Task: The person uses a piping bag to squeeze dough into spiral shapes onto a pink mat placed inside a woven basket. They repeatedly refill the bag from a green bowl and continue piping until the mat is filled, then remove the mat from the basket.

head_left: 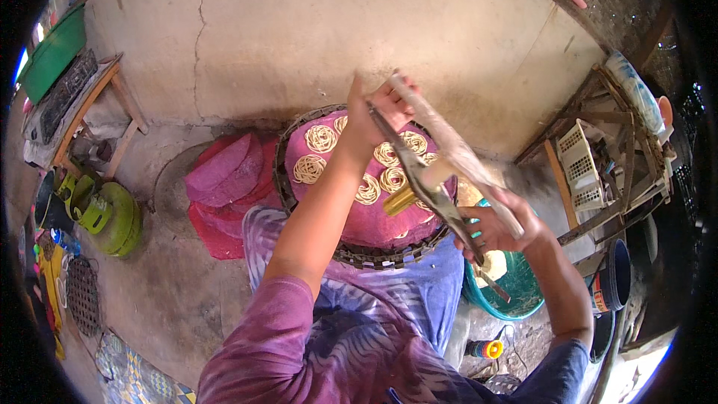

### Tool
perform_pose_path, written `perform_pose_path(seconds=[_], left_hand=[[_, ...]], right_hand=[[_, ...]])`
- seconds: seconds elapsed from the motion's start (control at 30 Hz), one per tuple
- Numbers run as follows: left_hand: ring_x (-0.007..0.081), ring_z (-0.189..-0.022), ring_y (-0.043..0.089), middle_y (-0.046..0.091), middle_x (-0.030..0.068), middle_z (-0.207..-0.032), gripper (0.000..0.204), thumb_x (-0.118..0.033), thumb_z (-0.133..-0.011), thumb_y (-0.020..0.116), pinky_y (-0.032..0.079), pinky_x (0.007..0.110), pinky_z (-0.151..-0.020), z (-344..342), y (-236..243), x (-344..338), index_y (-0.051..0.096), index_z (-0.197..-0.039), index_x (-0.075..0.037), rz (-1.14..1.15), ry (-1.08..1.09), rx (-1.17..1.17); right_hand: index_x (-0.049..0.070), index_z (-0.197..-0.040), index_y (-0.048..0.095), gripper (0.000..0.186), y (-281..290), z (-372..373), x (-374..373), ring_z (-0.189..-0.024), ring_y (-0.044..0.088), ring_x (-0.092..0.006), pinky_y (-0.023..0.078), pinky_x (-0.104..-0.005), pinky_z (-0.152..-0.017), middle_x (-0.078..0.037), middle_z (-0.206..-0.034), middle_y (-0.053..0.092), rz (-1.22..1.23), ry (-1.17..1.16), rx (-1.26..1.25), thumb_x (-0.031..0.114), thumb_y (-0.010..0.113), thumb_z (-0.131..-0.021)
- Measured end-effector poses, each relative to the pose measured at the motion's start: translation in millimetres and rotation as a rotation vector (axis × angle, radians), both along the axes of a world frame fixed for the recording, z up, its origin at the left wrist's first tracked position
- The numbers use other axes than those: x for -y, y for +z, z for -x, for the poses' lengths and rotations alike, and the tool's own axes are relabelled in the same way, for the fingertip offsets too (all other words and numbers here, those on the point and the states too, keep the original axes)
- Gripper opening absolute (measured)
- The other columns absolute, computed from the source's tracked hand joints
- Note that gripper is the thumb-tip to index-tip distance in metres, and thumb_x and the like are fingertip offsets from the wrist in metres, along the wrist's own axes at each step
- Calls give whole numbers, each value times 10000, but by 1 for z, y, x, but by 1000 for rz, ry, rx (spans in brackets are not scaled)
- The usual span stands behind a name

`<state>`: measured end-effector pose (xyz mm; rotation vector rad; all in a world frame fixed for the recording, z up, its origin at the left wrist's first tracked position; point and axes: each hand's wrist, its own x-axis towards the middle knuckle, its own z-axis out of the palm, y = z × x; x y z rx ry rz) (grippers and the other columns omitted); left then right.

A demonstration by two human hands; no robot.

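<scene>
I hold a long two-bar hand press tilted over the work, its pale wooden upper bar (449, 138) apart from the darker lower bar (407, 157). A brass cylinder (400, 200) sticks out below the lower bar. My right hand (505, 224) grips the near end of both bars. At the far end my left hand (389, 108) has its thumb raised and its fingers curled by the bar ends, slightly blurred. Beneath lie several coiled dough rounds (321, 138) on a magenta sheet (374, 228), over a round woven basket (359, 258).
At my right sits a teal basin (516, 303) with pale dough (493, 265). Magenta sheets (224, 176) lie left of the basket. A green gas cylinder (116, 217) and wooden table (123, 97) stand far left. A wooden rack (598, 209) holds a white crate (580, 164) at right.
</scene>
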<state>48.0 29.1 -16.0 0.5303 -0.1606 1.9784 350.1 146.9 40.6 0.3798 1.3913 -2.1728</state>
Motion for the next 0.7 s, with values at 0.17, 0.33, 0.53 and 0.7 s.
perform_pose_path(seconds=[0.17, 0.33, 0.53, 0.7], left_hand=[[310, -1009, 579, 604, 133, -1040, 703, -690, -902, 375, 462, 414, -863, 14, -74, -16, 559, -1124, -49, -42, 96, 205], [241, -964, 575, 573, 54, -967, 380, -438, -884, 543, 479, 394, -920, 29, -52, -4, 555, -1040, -91, -114, 258, 104], [228, -909, 571, 577, 37, -912, 392, -484, -921, 456, 474, 388, -902, 8, -34, 19, 558, -997, -113, -58, 306, 81], [237, -857, 556, 572, 54, -889, 434, -520, -933, 447, 471, 389, -857, 9, -24, 4, 556, -968, -102, -96, 263, 150]], right_hand=[[-6, -1355, 425, 870, 9, 26, -2, -785, 680, -355, 564, -441, -685, -274, -984, 632, -275, 4, 147, 714, 424, -867], [5, -1281, 473, 691, 30, 40, 10, -704, 687, -328, 575, -391, -593, -243, -899, 655, -538, -12, 37, 603, 410, -940], [12, -1325, 452, 704, 55, 26, 30, -737, 683, -294, 571, -382, -630, -234, -960, 647, -501, 28, 123, 602, 410, -944], [6, -1296, 496, 681, 63, 28, 28, -782, 674, -267, 564, -360, -678, -211, -962, 646, -714, 40, 1, 586, 408, -951]])
